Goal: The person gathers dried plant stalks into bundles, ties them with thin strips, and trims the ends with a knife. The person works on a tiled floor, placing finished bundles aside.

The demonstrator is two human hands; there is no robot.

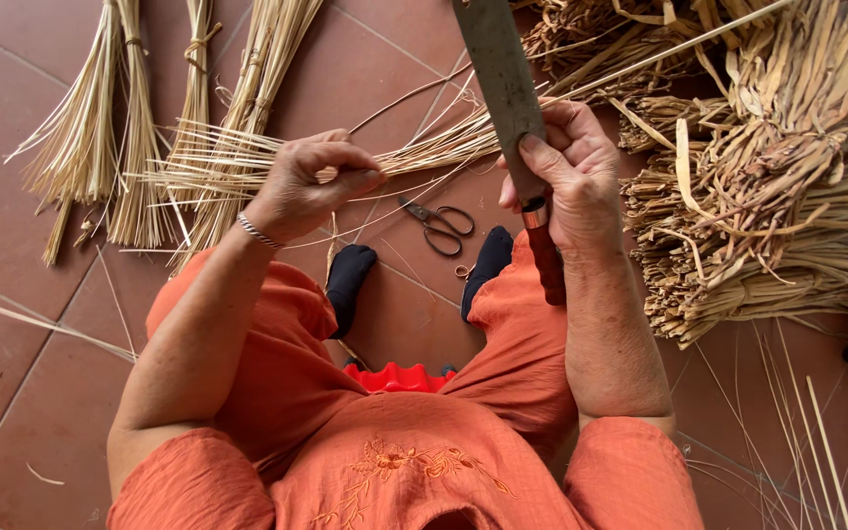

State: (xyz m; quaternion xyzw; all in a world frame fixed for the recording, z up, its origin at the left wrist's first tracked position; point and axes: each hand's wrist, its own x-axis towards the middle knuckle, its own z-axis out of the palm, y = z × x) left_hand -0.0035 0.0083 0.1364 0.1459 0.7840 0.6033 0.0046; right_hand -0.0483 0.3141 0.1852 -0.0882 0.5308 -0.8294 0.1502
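Observation:
My right hand (569, 175) grips a large knife (501, 79) with a broad grey blade pointing up and away; its reddish handle (546, 257) sticks out below my fist. My left hand (311, 185) pinches a bunch of thin pale straw strips (424, 152) that run from the blade across to the left, where their ends fan out. The blade rests against these strips next to my right thumb. I wear orange clothes and black socks, and a thin bracelet sits on my left wrist.
Black-handled scissors (439, 226) lie on the red tiled floor (12, 324) between my feet. Tied straw bundles (100, 128) lie at the upper left. A big heap of coarse dried strips (777, 177) fills the right. A red scalloped stool edge (399, 378) shows under me.

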